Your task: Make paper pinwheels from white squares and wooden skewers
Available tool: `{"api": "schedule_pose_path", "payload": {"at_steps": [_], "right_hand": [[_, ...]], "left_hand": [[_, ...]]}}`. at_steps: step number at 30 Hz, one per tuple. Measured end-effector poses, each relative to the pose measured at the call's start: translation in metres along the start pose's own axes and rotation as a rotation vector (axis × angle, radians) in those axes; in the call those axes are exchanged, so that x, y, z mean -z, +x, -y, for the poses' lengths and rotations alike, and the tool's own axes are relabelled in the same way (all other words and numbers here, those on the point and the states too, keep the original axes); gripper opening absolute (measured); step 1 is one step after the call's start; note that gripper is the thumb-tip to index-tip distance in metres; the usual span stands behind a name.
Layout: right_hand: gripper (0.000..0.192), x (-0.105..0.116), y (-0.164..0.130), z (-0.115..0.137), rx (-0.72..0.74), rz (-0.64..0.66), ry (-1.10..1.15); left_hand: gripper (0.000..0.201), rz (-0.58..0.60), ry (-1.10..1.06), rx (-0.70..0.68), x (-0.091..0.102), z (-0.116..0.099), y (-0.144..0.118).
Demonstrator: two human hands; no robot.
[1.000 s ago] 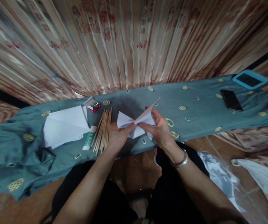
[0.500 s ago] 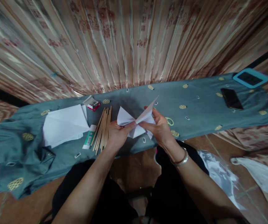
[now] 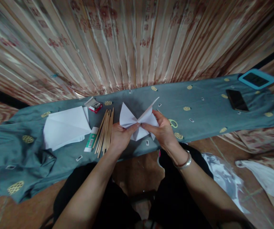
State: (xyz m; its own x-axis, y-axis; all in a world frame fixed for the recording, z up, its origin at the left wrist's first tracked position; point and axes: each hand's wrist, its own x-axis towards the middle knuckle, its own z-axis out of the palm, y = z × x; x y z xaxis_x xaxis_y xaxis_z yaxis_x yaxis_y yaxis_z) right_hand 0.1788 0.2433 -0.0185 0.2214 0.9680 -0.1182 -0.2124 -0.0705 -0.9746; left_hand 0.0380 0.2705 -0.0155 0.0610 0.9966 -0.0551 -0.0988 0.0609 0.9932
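1. Head view: the white folded paper with flaring flaps point(image 3: 128, 117) is held at the middle of the counter, covered in grey-green cloth with yellow printed motifs point(image 3: 206, 105). Whether its lowest flap touches the cloth, I cannot tell.
2. Both hands meet at its narrow centre, probably because a pinch there keeps the folds gathered while the flaps stand free toward 11 and 1 o'clock.
3. The left hand point(image 3: 120, 137) comes in from 8 o'clock, its fingers closed down to the paper's thickness: thumb on top near the centre, the others mostly hidden beneath.
4. The right hand point(image 3: 162, 131) comes in from 4 o'clock, thumb likewise on the centre and fingertips behind the right flap; these fingers, too, are nearly together with paper between them.
5. From the paper, a bundle of slim pale wooden sticks point(image 3: 105, 133) and a white-and-green glue tube point(image 3: 91, 140) lie between 8 and 9 o'clock, apparently laid within easy reach of the left hand.
6. The stack of white paper sheets point(image 3: 66, 127) lies at 9, the small red-and-white open box point(image 3: 95, 107) near 10.
7. A pale-green looped handle point(image 3: 173, 123) sits at 3, just beside the right hand.
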Motion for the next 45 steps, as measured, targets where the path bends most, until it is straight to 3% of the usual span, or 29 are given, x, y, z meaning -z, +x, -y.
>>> {"api": "schedule_pose_path", "payload": {"at_steps": [24,45], "right_hand": [[0.060,0.0020,0.0015,-0.0057,0.061,0.004,-0.065],[0.056,-0.0001,-0.0010,0.0005,0.028,0.072,0.000]], "left_hand": [[0.021,-0.008,0.074,-0.026,0.0068,-0.0006,-0.0006],[0.033,0.009,-0.148,0.046,0.0056,0.0037,-0.0001]]}}
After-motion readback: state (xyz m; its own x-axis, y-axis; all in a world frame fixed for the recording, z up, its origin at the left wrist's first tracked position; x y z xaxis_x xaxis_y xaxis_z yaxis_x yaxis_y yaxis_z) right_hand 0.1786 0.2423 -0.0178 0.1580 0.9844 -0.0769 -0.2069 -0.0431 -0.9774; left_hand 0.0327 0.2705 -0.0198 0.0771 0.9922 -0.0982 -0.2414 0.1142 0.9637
